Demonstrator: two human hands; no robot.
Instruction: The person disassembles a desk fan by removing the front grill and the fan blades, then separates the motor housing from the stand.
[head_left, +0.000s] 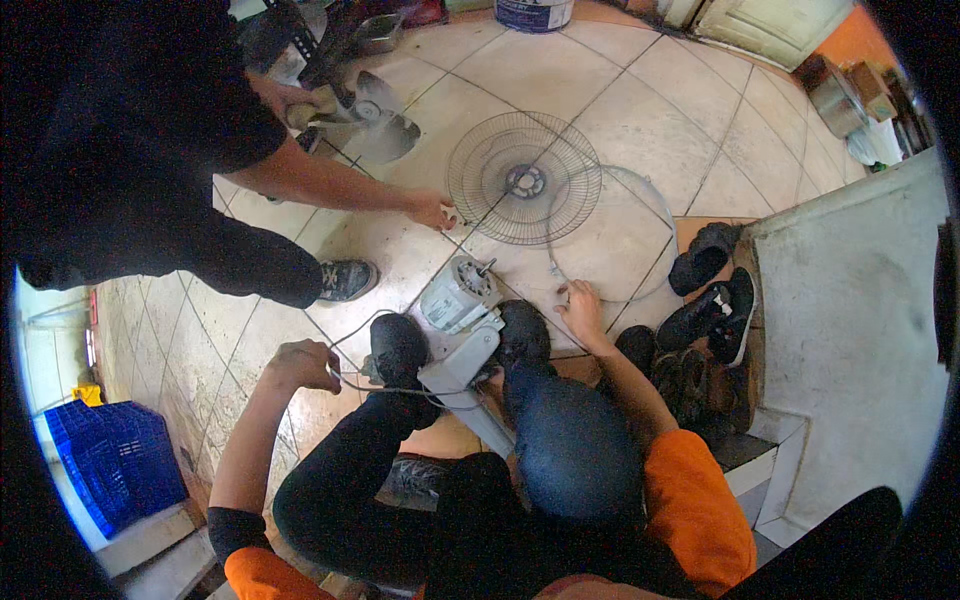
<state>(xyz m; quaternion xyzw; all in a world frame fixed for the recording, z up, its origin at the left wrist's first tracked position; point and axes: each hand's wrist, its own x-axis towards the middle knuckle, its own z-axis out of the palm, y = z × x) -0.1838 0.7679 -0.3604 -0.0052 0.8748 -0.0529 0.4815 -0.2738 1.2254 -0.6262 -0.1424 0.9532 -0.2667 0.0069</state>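
Observation:
A grey fan motor [460, 295] with a bare shaft stands between my feet, its neck [463, 362] and pole [483, 425] leaning back between my legs. My left hand [308, 365] is closed on a thin grey cable [385, 388] that runs across to the neck. On the right, my right hand [582, 312] is closed at the near edge of a thin hoop [672, 215] lying on the tiles, with the fingertips pinching it. Beyond the motor lies a round wire fan grille [525, 145], partly overlapping the hoop.
At the left a co-worker bends over, one hand [430, 208] beside the grille, the other [285, 95] by a grey fan blade [385, 120]. Several dark shoes [705, 255] sit at the right by a pale wall panel [850, 330]. A blue crate [115, 465] stands at the lower left.

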